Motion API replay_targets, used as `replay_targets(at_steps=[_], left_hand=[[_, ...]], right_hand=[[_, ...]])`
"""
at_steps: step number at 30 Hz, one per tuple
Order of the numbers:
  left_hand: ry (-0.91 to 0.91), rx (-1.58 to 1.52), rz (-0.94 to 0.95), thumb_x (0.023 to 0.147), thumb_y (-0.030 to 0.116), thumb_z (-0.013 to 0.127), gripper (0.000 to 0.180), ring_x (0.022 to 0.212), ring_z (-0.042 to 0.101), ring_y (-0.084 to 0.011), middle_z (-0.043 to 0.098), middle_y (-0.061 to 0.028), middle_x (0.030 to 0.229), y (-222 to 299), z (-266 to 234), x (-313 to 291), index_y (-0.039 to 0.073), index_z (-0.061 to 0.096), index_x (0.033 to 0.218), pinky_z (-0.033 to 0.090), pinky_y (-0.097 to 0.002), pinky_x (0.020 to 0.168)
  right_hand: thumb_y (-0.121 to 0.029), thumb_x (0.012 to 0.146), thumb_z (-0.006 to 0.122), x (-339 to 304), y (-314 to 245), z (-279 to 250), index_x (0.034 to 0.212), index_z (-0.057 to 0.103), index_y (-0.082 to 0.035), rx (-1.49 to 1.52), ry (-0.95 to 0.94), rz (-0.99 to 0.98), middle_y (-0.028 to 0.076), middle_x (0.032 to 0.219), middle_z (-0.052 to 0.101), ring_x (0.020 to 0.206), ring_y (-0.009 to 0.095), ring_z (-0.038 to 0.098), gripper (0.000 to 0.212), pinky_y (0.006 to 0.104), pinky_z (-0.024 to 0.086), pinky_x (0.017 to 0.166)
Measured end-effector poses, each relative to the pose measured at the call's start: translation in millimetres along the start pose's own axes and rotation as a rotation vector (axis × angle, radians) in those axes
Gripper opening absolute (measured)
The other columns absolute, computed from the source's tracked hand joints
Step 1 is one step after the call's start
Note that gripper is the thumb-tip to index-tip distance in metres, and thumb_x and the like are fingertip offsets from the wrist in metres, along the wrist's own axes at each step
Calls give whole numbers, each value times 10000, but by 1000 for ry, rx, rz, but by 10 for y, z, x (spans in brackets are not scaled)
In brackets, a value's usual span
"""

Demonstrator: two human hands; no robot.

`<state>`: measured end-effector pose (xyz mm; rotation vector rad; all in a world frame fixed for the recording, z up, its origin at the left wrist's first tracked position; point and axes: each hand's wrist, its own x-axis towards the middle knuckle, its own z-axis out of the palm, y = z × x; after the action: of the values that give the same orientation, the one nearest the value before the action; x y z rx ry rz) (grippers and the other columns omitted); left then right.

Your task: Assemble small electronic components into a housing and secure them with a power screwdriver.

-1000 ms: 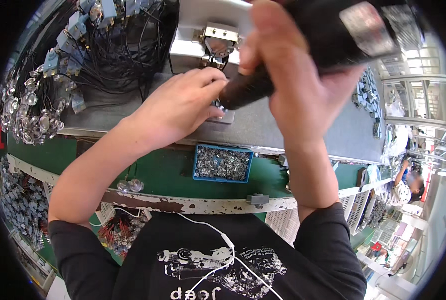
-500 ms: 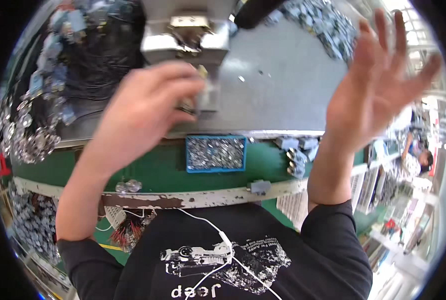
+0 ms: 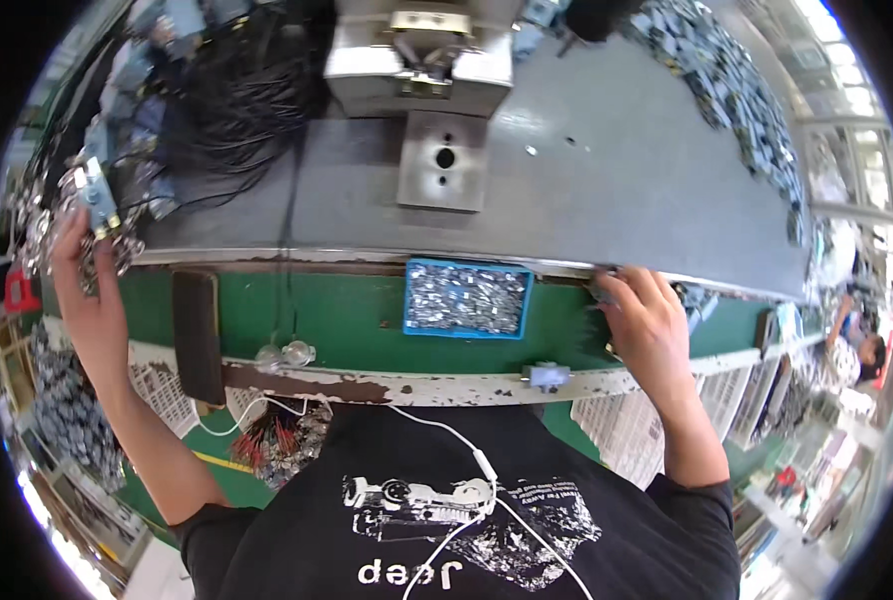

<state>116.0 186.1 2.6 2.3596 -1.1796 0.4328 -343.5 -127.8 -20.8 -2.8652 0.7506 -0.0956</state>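
At the far left, my left hand (image 3: 92,300) has its thumb and fingers around a light-blue rectangular part (image 3: 97,195) with gold-coloured ends. It is beside a heap of shiny round pieces (image 3: 37,225). My right hand (image 3: 649,325) is at the bench's front edge on the right, fingers curled down and closed. A small dark-grey piece shows at its fingertips, mostly hidden. Behind that hand lie light-blue parts (image 3: 699,302). Between the hands is a blue tray (image 3: 408,315) full of small silvery metal pieces.
A metal fixture (image 3: 422,75) stands at the back, before it a steel plate (image 3: 417,185) with holes. Black cables (image 3: 232,110) lie at left; light-blue parts (image 3: 722,95) are heaped at back right. A dark bar (image 3: 198,335) and a grey-blue part (image 3: 547,376) lie near the front rail.
My left hand has moved from in front of the fixture out to the far left. My right hand has come down from raised and spread to the bench's front edge, its fingers closing.
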Motion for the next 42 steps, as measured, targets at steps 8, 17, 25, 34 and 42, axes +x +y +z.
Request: replay_targets(at_steps=[8, 17, 25, 34, 42], left_hand=[[-632, -125, 40, 912, 152, 734, 190, 923, 707, -278, 732, -146, 1007, 1182, -16, -34, 15, 698, 1039, 539, -358, 843], [-1047, -627, -475, 956, 32, 646, 207, 781, 672, -77, 708, -67, 868, 962, 79, 114, 24, 654, 1162, 542, -267, 682], [-850, -896, 153, 904, 1, 703, 259, 829, 690, -175, 700, -68, 890, 1458, 312, 244, 63, 707, 1155, 549, -334, 749], [-589, -556, 631, 818, 160, 787, 161, 862, 629, -232, 622, -26, 1021, 1723, 579, 304, 121, 713, 955, 496, -391, 770], [-649, -481, 710, 837, 176, 766, 139, 935, 637, -215, 654, -5, 994, 1720, 678, 334, 124, 704, 950, 476, -371, 824]], right_hand=[[82, 852, 698, 523, -343, -300, 1311, 612, 61, 1091, 126, 205, 144, 1285, 679, 1099, 188, 656, 467, 341, 522, 992], [44, 911, 721, 897, -621, -101, 1321, 594, 39, 1412, 98, 38, 182, 1319, 668, 1188, 216, 655, 429, 376, 516, 1048], [-66, 793, 832, 1244, -836, -9, 1094, 698, -105, 325, 359, -318, 132, 1147, 674, 1001, 328, 715, 332, 421, 600, 834], [-235, 883, 789, 1406, -722, -48, 1327, 672, -101, 230, 54, -231, 145, 1301, 629, 893, 345, 717, 479, 421, 590, 794], [-96, 840, 794, 1348, -911, 98, 1265, 682, -76, 256, 229, -258, 157, 1312, 654, 844, 312, 731, 440, 383, 596, 736]])
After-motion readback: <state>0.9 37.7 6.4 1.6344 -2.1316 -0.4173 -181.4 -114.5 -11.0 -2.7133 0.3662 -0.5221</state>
